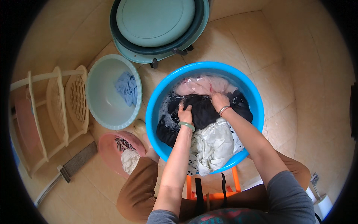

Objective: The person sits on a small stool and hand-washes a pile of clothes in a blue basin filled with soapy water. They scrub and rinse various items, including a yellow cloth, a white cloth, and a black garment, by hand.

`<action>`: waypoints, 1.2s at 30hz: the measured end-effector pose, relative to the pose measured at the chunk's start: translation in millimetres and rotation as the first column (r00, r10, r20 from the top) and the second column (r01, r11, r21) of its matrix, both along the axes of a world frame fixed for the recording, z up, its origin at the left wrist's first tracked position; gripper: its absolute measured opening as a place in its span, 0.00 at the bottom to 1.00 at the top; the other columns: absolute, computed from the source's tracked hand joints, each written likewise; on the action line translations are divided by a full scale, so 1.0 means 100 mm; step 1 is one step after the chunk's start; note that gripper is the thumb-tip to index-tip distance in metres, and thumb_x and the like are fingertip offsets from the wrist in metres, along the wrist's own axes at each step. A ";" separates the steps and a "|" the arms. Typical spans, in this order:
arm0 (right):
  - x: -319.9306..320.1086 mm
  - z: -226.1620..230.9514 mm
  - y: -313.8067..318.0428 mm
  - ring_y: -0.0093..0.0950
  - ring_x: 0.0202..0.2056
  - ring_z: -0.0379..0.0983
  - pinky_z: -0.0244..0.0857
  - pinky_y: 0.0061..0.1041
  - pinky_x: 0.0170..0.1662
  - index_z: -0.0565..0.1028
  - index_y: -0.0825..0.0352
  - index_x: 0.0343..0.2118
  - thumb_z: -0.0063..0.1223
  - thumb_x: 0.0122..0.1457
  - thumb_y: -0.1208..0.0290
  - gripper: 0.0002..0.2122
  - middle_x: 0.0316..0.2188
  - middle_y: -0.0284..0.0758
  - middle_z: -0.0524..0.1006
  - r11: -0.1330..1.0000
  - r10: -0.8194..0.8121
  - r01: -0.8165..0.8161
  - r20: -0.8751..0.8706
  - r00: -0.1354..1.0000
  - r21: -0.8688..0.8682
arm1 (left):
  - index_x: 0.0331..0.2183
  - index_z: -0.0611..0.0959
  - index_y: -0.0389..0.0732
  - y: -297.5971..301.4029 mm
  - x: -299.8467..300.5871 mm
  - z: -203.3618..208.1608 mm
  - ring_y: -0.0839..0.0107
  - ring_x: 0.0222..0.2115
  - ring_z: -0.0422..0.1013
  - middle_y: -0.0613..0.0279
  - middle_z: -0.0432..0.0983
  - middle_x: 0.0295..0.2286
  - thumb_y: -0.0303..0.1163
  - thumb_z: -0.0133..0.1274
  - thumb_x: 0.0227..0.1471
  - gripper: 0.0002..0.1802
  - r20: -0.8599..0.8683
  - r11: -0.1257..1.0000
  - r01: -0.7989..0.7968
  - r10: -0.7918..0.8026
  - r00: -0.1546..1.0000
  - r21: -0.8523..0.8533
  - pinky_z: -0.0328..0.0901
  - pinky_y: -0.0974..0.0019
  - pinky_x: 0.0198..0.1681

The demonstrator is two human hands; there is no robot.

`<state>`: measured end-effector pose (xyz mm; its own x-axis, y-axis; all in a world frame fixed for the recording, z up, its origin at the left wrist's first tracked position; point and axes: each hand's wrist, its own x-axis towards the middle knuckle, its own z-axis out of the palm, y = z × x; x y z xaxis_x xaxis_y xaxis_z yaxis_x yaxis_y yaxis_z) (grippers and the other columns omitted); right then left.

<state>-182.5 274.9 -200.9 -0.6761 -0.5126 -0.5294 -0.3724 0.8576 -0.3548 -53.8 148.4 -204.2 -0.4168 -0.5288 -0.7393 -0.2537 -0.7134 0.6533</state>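
Observation:
A bright blue tub [150,112] holds soapy water and several wet clothes. My left hand [185,115], with a green bangle at the wrist, grips a black garment [203,116] between thumb and fingers. To its right, my right hand [219,101] is closed on the same garment's upper edge; its fingertips are partly hidden against the cloth. A pale pink garment [201,85] lies in the water just beyond both hands. Nearer to me, a white garment [214,143] is bunched up, with black-dotted white cloth [192,164] beside it by the rim.
To the left stand a pale green basin [99,108] with a light blue cloth [127,89] and a pink basin [109,158]. A shelf rack [56,106] and a flat mop [79,159] are farther left. Green tubs [154,22] lean beyond. Orange legs [235,179] show under the tub.

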 end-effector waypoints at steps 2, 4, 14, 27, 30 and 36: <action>0.04 -0.01 -0.05 0.42 0.40 0.73 0.68 0.39 0.42 0.76 0.66 0.36 0.57 0.51 0.72 0.10 0.35 0.42 0.75 0.993 -0.061 0.056 -0.038 0.997 -0.105 | 0.50 0.74 0.40 -0.02 -0.01 0.04 0.64 0.41 0.73 0.58 0.75 0.43 0.22 0.49 0.55 0.20 -0.088 0.994 -0.050 0.059 0.994 0.096 0.69 0.63 0.46; 0.20 0.34 -0.03 0.41 0.40 0.73 0.68 0.37 0.41 0.77 0.66 0.33 0.57 0.51 0.70 0.08 0.36 0.42 0.75 0.918 -0.046 -0.018 -0.151 0.988 -0.397 | 0.51 0.72 0.38 -0.12 -0.01 0.32 0.65 0.43 0.72 0.58 0.74 0.44 0.28 0.53 0.55 0.22 -0.118 0.970 -0.074 0.104 0.988 0.231 0.68 0.64 0.46; 1.04 2.09 -0.15 0.26 0.35 0.67 0.63 0.25 0.32 0.74 0.56 0.25 0.58 0.47 0.60 0.08 0.33 0.27 0.71 0.546 0.335 -0.508 -0.383 0.861 -0.666 | 0.62 0.61 0.53 0.05 0.03 1.27 0.68 0.46 0.67 0.61 0.69 0.48 0.34 0.49 0.59 0.31 -0.510 0.913 0.175 0.041 0.859 0.369 0.65 0.64 0.51; 0.86 2.13 -0.48 0.29 0.26 0.71 0.69 0.27 0.26 0.71 0.61 0.17 0.60 0.46 0.67 0.09 0.22 0.31 0.69 0.554 -0.089 -0.280 -0.390 0.917 -0.784 | 0.55 0.70 0.42 0.14 0.34 1.02 0.74 0.46 0.66 0.64 0.70 0.47 0.43 0.41 0.64 0.23 -0.675 0.977 0.089 0.066 0.735 0.193 0.62 0.68 0.50; 0.68 1.92 -0.50 0.35 0.23 0.73 0.68 0.32 0.24 0.74 0.63 0.19 0.58 0.47 0.70 0.06 0.20 0.35 0.72 0.609 -0.195 -0.121 -0.296 0.935 -0.784 | 0.52 0.72 0.42 0.29 0.29 1.12 0.71 0.46 0.68 0.61 0.71 0.47 0.42 0.42 0.63 0.20 -0.417 0.995 -0.062 0.027 0.909 -0.072 0.64 0.67 0.48; 0.16 1.23 -0.05 0.41 0.27 0.77 0.70 0.35 0.31 0.81 0.65 0.27 0.55 0.53 0.58 0.13 0.25 0.43 0.78 0.810 -0.363 0.290 -0.047 0.931 -0.509 | 0.49 0.76 0.39 0.30 0.14 1.52 0.63 0.43 0.74 0.60 0.76 0.44 0.52 0.51 0.56 0.28 -0.077 0.957 -0.136 0.160 0.984 0.257 0.67 0.61 0.50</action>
<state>-166.7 269.8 -78.1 -0.8961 -0.4133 -0.1618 -0.1768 0.6668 -0.7239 -39.7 178.0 -52.6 -0.4235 -0.3938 -0.8158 -0.0777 -0.8815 0.4658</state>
